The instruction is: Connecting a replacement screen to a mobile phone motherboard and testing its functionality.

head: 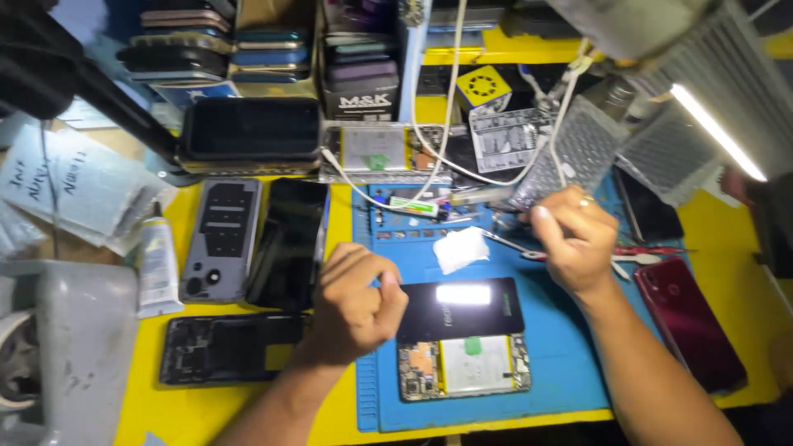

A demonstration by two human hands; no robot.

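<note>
Two bare hands over a blue mat [570, 363] on a yellow bench [149, 396]; all places given from the mat. Left hand [357, 304]: at the mat's left edge, curled into a loose fist, thumb against the forefinger; whether anything is pinched inside cannot be told; it touches the left end of the black cover [460, 308]. Black cover: mid-mat, lying flat, glossy, a lamp glare on it, overlapping the upper edge of the open phone [464, 368]. Open phone: lower middle of the mat, back off, pale battery and circuit board showing. Right hand [576, 238]: upper right of the mat, closed, ring on one finger, fingers bunched at the tweezers [505, 240], whose thin tips run left toward the white pad [461, 249]. White pad: upper middle of the mat, apart from both hands. Red phone [690, 324]: off the mat's right edge, face down. Grey back cover [221, 238], dark phone [291, 242]: left of the mat, side by side. Bare frame [229, 348]: left of the mat, below those two. White tube [157, 264]: far left of the mat. Phone stacks [223, 41]: beyond the mat's far edge
</note>
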